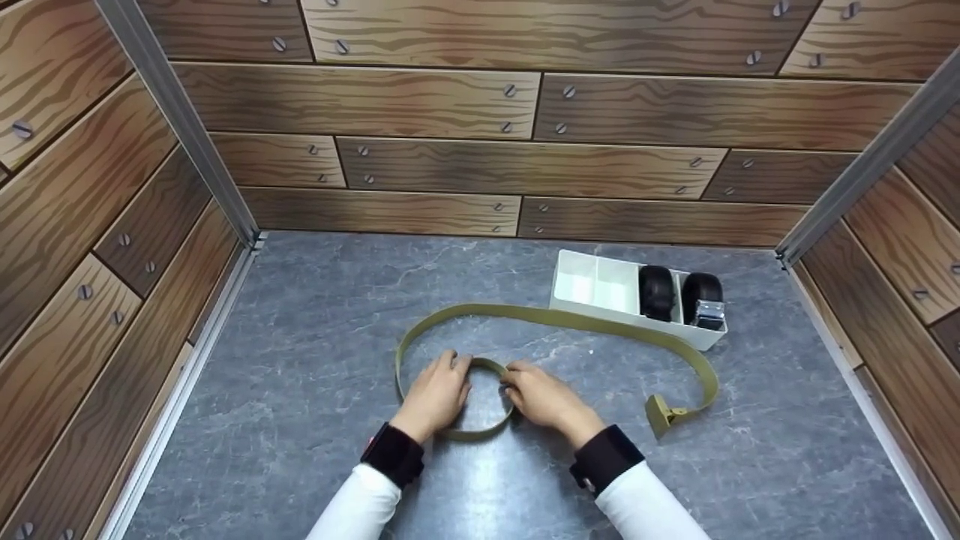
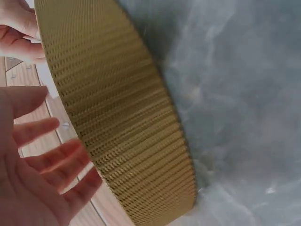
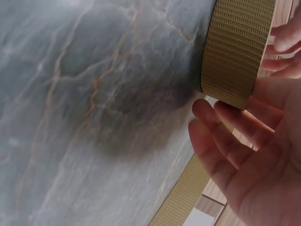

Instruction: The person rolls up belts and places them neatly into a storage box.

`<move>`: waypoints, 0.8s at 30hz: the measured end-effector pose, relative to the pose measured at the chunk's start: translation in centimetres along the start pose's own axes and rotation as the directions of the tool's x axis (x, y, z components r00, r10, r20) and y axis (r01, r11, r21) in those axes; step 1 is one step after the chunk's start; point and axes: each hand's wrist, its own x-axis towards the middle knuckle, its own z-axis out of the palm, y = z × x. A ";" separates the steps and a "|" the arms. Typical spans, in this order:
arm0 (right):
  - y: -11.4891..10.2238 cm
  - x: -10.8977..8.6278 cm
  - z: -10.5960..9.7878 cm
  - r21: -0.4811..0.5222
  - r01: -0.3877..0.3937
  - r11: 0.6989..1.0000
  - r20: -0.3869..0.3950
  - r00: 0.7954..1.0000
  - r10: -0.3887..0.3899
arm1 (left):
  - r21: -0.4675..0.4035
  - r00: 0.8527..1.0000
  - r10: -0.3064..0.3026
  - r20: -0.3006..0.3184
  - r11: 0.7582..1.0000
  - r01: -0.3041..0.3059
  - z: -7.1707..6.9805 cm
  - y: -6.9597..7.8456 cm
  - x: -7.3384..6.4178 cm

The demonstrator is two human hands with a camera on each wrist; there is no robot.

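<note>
An olive webbing belt [image 1: 559,319] stands on its edge on the grey floor. Its near part forms a round loop between both hands, and a long curve runs behind to a matching buckle [image 1: 660,416] at the right. My left hand [image 1: 435,394] is at the loop's left side; in the left wrist view its fingers [image 2: 61,155] extend loosely to the belt's edge. Across the loop, my right hand [image 1: 544,391] holds the belt at the right side. Its curled fingers [image 3: 225,150] reach around the webbing's edge in the right wrist view.
Behind the belt stands a white divided box [image 1: 600,307]. Two black rolled items [image 1: 656,292] fill its right compartments, one with a silver buckle [image 1: 709,313]. Wood-patterned panels [image 1: 435,165] wall the floor at the back and sides, with metal rails [image 1: 184,120] at the corners.
</note>
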 end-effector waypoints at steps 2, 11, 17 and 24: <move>-0.1 0.1 0.1 -0.012 0.016 1.000 -0.005 1.000 -0.016 | -0.017 1.000 0.014 0.018 1.000 -0.014 0.2 0.0 0.1; -0.2 0.0 0.2 0.027 0.013 1.000 -0.030 0.999 -0.012 | -0.049 0.998 0.062 -0.018 0.997 -0.063 0.7 0.2 -0.2; -0.3 -0.3 0.1 0.055 0.003 0.998 -0.029 1.000 -0.001 | -0.049 0.995 0.056 -0.077 0.997 -0.060 0.7 0.2 -0.4; -0.1 -0.1 0.3 0.054 -0.040 0.998 -0.071 0.997 0.044 | -0.196 0.988 0.111 0.107 0.977 -0.089 0.3 -0.1 -0.6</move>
